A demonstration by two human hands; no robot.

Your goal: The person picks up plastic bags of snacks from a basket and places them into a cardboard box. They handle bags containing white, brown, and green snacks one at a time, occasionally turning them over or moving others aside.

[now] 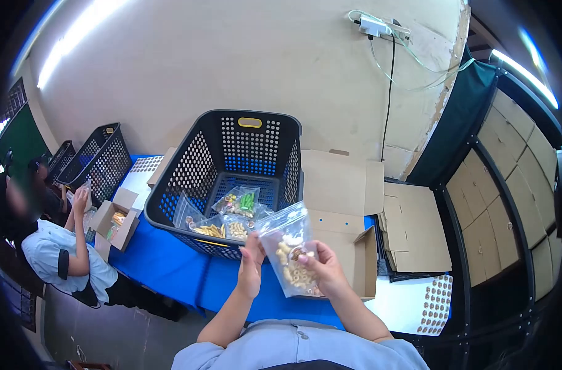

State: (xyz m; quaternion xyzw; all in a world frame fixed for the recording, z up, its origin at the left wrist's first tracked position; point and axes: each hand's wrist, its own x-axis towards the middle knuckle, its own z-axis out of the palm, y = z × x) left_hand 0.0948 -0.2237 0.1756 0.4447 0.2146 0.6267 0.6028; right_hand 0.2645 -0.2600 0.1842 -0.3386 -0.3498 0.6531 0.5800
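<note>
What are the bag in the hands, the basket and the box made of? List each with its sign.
Bag: clear glossy plastic film, contents show through.
Basket: black, likely moulded plastic, with regular punched holes.
Box: plain brown matte cardboard, with folded flaps.

No readable text, brand, number or sign anywhere in view. Yellow tag (249, 123) on the far rim of the black basket (188, 169): blank at this size. Clear bag (290, 250) just in front of the basket: no legible print. Cardboard box (342, 185) right of the basket: plain flaps, no markings. Dotted sheet (434, 305) further right: only round dots, unreadable.
</note>
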